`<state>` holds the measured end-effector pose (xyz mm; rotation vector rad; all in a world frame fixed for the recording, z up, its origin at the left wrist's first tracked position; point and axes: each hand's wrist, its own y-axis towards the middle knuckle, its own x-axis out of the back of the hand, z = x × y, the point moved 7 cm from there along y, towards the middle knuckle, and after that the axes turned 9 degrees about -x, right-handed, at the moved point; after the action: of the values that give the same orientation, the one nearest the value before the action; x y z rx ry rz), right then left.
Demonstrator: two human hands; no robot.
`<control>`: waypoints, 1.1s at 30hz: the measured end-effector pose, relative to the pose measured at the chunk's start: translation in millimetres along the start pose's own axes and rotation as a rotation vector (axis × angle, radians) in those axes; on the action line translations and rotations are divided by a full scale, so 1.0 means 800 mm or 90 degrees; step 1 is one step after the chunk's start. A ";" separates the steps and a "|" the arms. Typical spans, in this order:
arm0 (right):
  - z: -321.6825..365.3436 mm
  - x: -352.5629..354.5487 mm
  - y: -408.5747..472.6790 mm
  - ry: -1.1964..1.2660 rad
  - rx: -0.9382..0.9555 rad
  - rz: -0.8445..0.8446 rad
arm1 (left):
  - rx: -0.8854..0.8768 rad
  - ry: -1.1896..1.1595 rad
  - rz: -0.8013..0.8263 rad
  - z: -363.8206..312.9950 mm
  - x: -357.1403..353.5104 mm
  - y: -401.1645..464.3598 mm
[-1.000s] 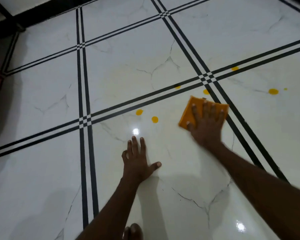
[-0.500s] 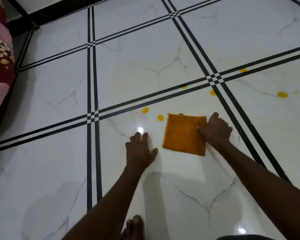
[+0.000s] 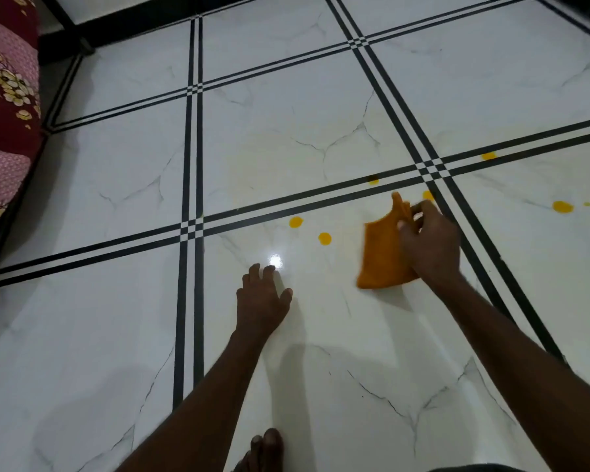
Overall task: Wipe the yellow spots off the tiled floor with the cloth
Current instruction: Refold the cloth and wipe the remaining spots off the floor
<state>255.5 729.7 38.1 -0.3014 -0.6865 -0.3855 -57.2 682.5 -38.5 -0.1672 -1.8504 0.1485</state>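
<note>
Right hand is pinching the cloth, seemingly half-lifted.
Nearest yellow spots are lying just left of it; left hand is resting flat, fingers open.

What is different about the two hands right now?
The left hand lies flat on the tiled floor with fingers straight and holds nothing; the right hand has its fingers curled in a grip on the orange cloth. The left hand presses down on the floor; the right hand is raised, lifting one edge of the cloth. Both reach forward over the same white tile, near the yellow spots.
</note>
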 end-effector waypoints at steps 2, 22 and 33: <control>0.041 0.015 0.001 -0.022 0.096 -0.061 | 0.011 -0.010 -0.016 0.010 0.007 0.002; -0.029 -0.188 0.001 -0.453 0.279 0.135 | -0.044 0.056 0.077 0.052 -0.001 0.065; 0.019 -0.254 0.002 -0.440 0.405 0.148 | -0.096 0.061 0.177 0.125 -0.005 0.092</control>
<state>104.0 786.8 -85.8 0.1088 -1.3894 0.1891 -149.5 752.7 -84.1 -0.5288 -1.7360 0.1905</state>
